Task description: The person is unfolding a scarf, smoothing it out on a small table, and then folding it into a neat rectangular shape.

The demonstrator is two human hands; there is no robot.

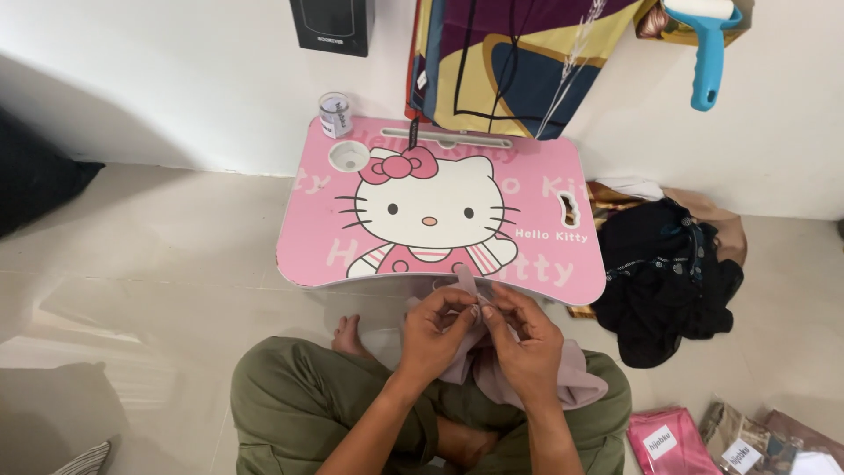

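The left hand (437, 330) and right hand (520, 339) meet just below the near edge of the pink lap table (308, 229), both pinching the same mauve cloth (576, 378). The left fingers (457, 303) are curled nearly closed on a fold of it, thumb against fingertips; the right fingers (505, 312) are bent in the same way and grip the cloth right beside them, so the two hands touch. A tip of the cloth rises between the hands to the table's edge, while the rest drapes down over the lap and olive trousers (281, 396), on the near side of the table. On the table's far left corner stands a small clear jar (335, 114) beside a round cup hole. Right of the table lies a heap of black clothes (664, 281), and nearer than that heap, a pink packet (668, 440). Above the table's right end hangs a blue lint roller (708, 53).
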